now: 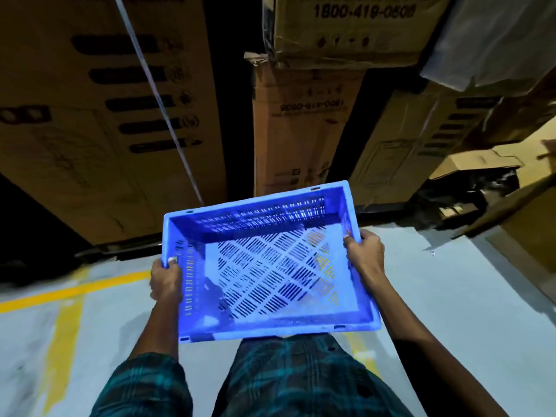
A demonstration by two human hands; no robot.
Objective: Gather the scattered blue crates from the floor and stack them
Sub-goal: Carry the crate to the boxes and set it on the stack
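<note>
I have one blue crate [270, 263] up off the floor [451, 296], carried in front of my waist with its open top facing me and tilted a little down to the right. My left hand [165, 281] grips the left short wall, thumb hooked over the rim and fingers curled beneath it. My right hand [365, 251] grips the right short wall the same way, thumb inside against the wall. Both grips are closed on the crate; nothing else is held.

The crate looks like moulded plastic, empty, with slotted walls and a slotted base, so I judge it light and stiff, unlikely to flex or crack under an ordinary carry. The smooth rim could slip in one hand; the two short ends, under the rolled lip, seem the sound places to hold.

Tall cardboard boxes [99, 115] stand far ahead, and yellow floor lines [69, 291] run at near left. No other crates or stack show here, so I cannot tell where this one goes.
</note>
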